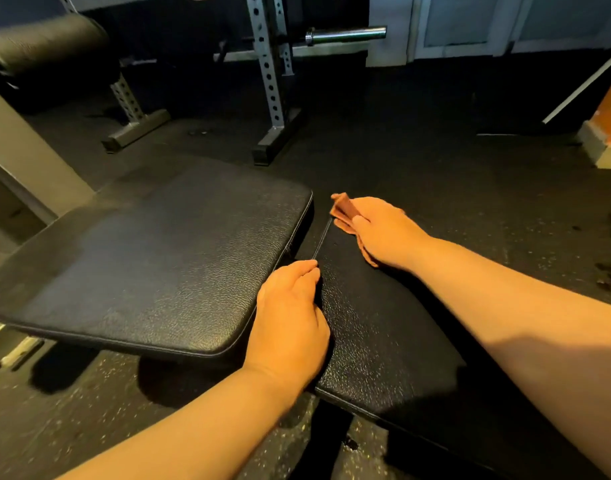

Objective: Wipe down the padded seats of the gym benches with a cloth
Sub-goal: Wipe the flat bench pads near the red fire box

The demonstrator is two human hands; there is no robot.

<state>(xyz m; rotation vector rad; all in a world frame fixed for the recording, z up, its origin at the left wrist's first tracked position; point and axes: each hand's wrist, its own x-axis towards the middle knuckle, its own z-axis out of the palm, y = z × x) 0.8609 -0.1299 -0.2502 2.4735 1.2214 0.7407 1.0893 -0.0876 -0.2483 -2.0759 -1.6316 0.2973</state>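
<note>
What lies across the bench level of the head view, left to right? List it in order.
Wide black pad → left hand resting at the gap → narrower black pad → right hand pressing an orange cloth → dark floor.

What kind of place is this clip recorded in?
Most likely a gym: a padded bench, a perforated steel rack upright holding a barbell end, and dark speckled rubber flooring.
</note>
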